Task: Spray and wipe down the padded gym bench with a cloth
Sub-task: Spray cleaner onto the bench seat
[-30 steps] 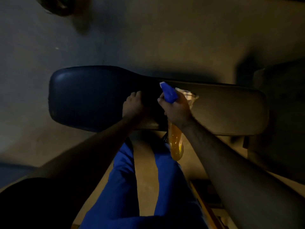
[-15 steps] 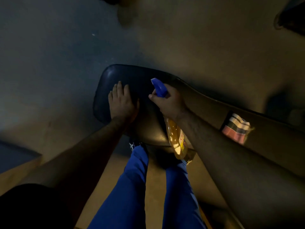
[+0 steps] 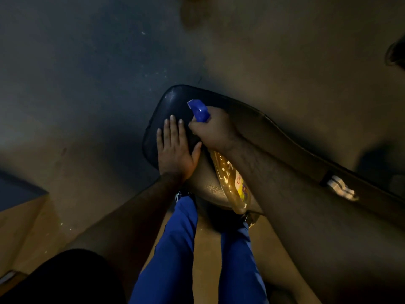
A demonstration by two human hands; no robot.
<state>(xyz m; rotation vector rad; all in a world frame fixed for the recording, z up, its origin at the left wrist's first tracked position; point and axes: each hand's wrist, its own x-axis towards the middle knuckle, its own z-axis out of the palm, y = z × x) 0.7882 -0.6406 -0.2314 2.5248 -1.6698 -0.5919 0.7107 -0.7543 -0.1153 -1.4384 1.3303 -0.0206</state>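
The dark padded gym bench [image 3: 173,99] runs from the middle of the view down to the right edge. My left hand [image 3: 175,150] lies flat on its near end, palm down with fingers stretched out and holding nothing. My right hand [image 3: 213,128] grips a spray bottle [image 3: 232,183] of orange liquid by the neck. Its blue nozzle [image 3: 197,109] points up and left over the end of the pad. A striped cloth [image 3: 339,189] lies on the bench far to the right, beyond my right forearm.
My legs in blue trousers [image 3: 182,249] stand close against the bench's near side. Grey floor [image 3: 87,73] spreads to the left and behind the bench. A dark raised edge [image 3: 17,189] sits at the left. Something dark shows at the upper right edge [image 3: 396,53].
The view has swung right to left, so the bench's end now sits mid-frame. My left hand has flattened and spread on the pad. The bottle stays in my right hand.
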